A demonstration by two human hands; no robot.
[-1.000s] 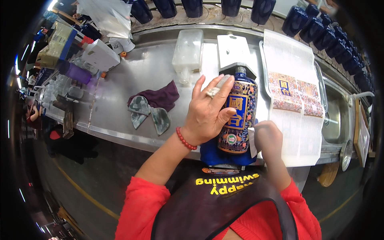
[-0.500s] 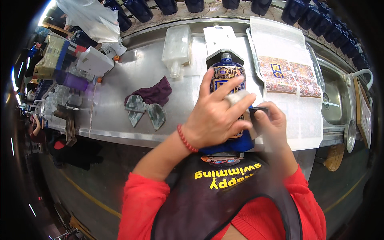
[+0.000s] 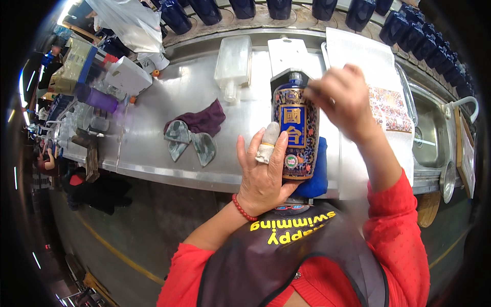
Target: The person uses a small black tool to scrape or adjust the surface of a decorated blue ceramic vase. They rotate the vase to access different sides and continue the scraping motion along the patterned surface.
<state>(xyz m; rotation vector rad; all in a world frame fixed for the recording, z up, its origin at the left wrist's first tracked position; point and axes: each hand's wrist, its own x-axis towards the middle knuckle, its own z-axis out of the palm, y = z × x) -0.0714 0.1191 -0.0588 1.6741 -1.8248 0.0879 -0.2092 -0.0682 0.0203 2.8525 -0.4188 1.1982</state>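
Note:
A dark blue bottle (image 3: 311,128) with gold and multicoloured floral decoration lies on its back, neck pointing away from me. Against its left side rests my left hand (image 3: 261,179), fingers stretched and spread, its thumb by the base. A pale cloth cover (image 3: 265,152) wraps one of its fingers. Over the bottle's upper right edge, my right hand (image 3: 343,100) is closed and blurred by motion, a small dark flat piece (image 3: 314,95) at its fingertips. A blue cloth (image 3: 318,171) lies beneath the bottle's lower end, and a dark angular support (image 3: 279,80) shows behind its neck.
A clear empty bottle (image 3: 233,64), purple cloth (image 3: 207,118) and grey-green patterned cloth pieces (image 3: 203,148) lie on the metal table. Printed floral sheets (image 3: 391,105) and a sink (image 3: 428,135) are at right. Several dark blue bottles (image 3: 279,7) line the back.
My left hand has moved off the bottle's front to its left side, uncovering the label. My right hand has risen from the bottle's lower right to its shoulder.

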